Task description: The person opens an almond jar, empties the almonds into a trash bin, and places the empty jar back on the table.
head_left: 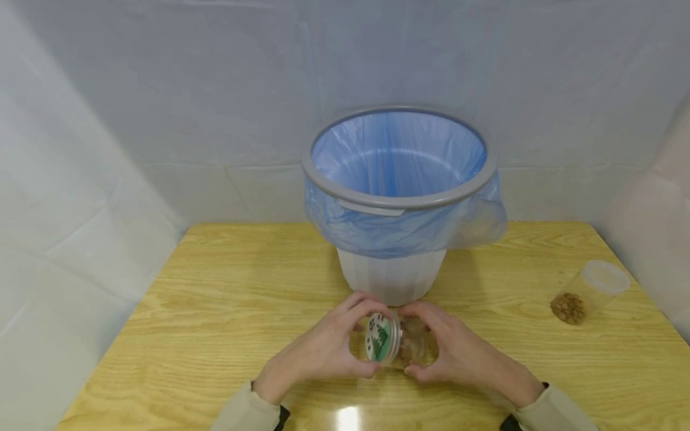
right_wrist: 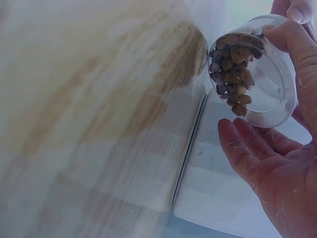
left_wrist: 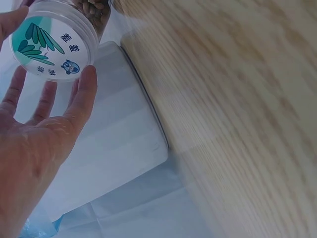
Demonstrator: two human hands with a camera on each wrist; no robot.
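Between both hands is a small clear jar [head_left: 414,344], tipped on its side low over the table in front of the bin. Its round lid [head_left: 379,338] faces left, with a green leaf print and dark characters. The left hand [head_left: 329,344] curls its fingers and thumb around the lid's rim. At the other end the right hand [head_left: 463,350] grips the jar's bottom, thumb on one side and fingers on the other. Brown nut-like pieces [right_wrist: 235,72] lie inside the jar in the right wrist view. The lid is on the jar.
A whitish bin [head_left: 390,272] lined with a blue bag [head_left: 399,233] under a grey rim ring stands just behind the hands. To the right, a second clear jar [head_left: 595,293] with a pale lid holds brown pieces. The wooden table [head_left: 232,299] is backed by white sheeting.
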